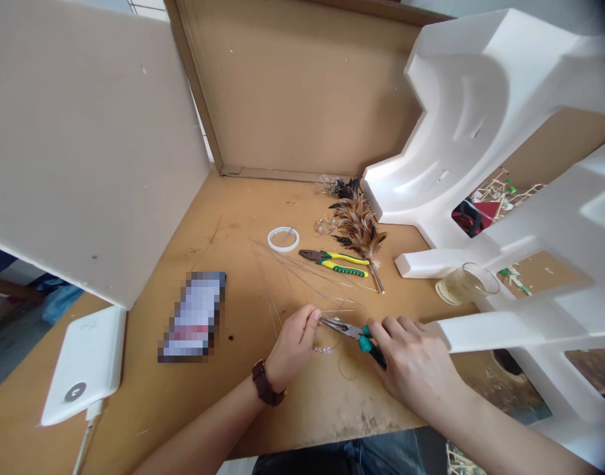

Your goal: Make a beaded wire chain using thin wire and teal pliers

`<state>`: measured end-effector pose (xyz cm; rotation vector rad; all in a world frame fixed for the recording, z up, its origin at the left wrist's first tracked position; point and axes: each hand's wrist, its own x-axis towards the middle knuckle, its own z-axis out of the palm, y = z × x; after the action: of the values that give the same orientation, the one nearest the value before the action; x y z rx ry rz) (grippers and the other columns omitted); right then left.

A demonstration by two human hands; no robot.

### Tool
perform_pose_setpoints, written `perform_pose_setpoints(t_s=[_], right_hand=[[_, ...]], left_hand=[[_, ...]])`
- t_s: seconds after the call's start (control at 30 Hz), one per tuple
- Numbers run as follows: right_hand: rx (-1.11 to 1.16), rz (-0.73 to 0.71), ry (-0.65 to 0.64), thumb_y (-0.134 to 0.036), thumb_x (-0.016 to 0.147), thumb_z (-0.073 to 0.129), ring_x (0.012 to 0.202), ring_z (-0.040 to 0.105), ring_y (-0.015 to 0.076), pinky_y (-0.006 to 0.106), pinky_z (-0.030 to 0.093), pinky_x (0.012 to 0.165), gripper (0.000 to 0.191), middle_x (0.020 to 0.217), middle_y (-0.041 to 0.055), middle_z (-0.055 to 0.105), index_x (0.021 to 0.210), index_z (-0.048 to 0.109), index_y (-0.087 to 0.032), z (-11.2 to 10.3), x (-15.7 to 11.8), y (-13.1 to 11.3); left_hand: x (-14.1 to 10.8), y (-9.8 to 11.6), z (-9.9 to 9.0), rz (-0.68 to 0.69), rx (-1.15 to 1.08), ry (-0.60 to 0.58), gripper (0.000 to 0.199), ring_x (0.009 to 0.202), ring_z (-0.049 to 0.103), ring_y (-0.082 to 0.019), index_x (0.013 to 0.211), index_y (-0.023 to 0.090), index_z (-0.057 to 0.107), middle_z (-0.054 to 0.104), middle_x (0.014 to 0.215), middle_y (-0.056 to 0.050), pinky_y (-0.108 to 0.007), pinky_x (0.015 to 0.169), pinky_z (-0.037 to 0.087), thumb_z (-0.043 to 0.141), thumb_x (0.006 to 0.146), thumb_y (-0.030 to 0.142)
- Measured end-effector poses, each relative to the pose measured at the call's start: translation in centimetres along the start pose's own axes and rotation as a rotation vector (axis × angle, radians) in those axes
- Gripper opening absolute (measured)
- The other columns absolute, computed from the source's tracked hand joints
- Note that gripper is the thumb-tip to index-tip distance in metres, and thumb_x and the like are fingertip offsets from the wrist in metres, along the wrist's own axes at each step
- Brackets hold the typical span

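My right hand (pixel 413 359) is wrapped around the teal handles of needle-nose pliers (pixel 350 331), whose jaws point left. At the jaw tips, the closed fingers of my left hand (pixel 293 343) pinch a thin wire. A curved strand of small clear beads (pixel 322 350) hangs just below the jaws and seems joined to that wire; the exact grip point is hidden by my fingers. Above my hands lie loose straight wires and combination pliers (pixel 336 261) with yellow and green handles. A brown feather bunch (pixel 356 221) rests behind them.
A white tape roll (pixel 283 250) lies near the middle. To the left are a phone (pixel 193 316) and a white power bank (pixel 92 356) with a cable. A glass (pixel 465 284) of pale liquid stands at right, among the arms of a large white foam piece (pixel 480 86). Boards enclose the table's back and left.
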<state>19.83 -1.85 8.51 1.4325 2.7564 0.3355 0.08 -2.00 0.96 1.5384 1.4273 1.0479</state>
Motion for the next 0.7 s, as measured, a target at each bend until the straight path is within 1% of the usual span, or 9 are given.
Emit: perform_pose_setpoints(t_s=[0.17,0.3,0.4,0.53,0.6,0.7], right_hand=[[-0.049,-0.021,0.029,-0.018,0.071,0.057,0.067,0.045,0.0163,0.030,0.020,0.058,0.022,0.072,0.0018,0.054,0.093,0.055,-0.020,0.1,0.0,0.0],[-0.065,-0.020,0.021,-0.016,0.069,0.057,0.067,0.047,0.0167,0.030,0.021,0.058,0.026,0.073,0.0021,0.055,0.094,0.055,-0.020,0.0,0.2,-0.2],[-0.046,0.038,-0.007,-0.021,0.070,0.058,0.067,0.048,0.0171,0.029,0.021,0.057,0.021,0.073,0.0025,0.055,0.090,0.054,-0.020,-0.4,0.4,-0.7],[0.009,0.135,-0.047,-0.033,0.072,0.056,0.068,0.051,0.0182,0.028,0.019,0.054,0.017,0.074,0.0025,0.056,0.084,0.052,-0.021,-0.7,0.4,-1.3],[0.031,0.168,-0.044,-0.034,0.073,0.054,0.068,0.052,0.0183,0.027,0.019,0.054,0.017,0.074,0.0022,0.056,0.085,0.052,-0.022,-0.6,0.3,-1.6],[0.055,0.193,-0.030,-0.033,0.074,0.054,0.068,0.052,0.0183,0.027,0.020,0.054,0.017,0.073,0.0019,0.056,0.085,0.052,-0.022,-0.2,0.2,-1.8]], left_hand=[[-0.1,0.2,0.1,-0.015,-0.036,0.034,0.030,0.057,0.043,-0.012,0.067,0.020,0.039,0.044,0.060,0.003,-0.024,0.056,0.032,0.029,0.091,0.033],[-0.1,0.0,0.2,-0.027,-0.050,0.047,0.031,0.057,0.046,-0.012,0.067,0.019,0.041,0.045,0.060,0.003,-0.024,0.056,0.034,0.029,0.091,0.035],[0.0,0.0,0.2,-0.043,-0.067,0.068,0.031,0.057,0.048,-0.012,0.068,0.019,0.041,0.046,0.060,0.003,-0.024,0.056,0.035,0.029,0.091,0.036],[0.0,0.1,0.3,-0.049,-0.089,0.145,0.028,0.061,0.051,-0.013,0.071,0.019,0.044,0.050,0.063,0.002,-0.024,0.059,0.037,0.031,0.091,0.034],[0.0,0.0,0.3,-0.040,-0.098,0.168,0.027,0.064,0.052,-0.013,0.073,0.019,0.046,0.052,0.066,0.001,-0.025,0.061,0.038,0.031,0.090,0.033],[-0.1,0.0,0.3,-0.024,-0.086,0.164,0.025,0.067,0.052,-0.014,0.075,0.019,0.046,0.053,0.069,0.000,-0.025,0.064,0.038,0.031,0.091,0.032]])
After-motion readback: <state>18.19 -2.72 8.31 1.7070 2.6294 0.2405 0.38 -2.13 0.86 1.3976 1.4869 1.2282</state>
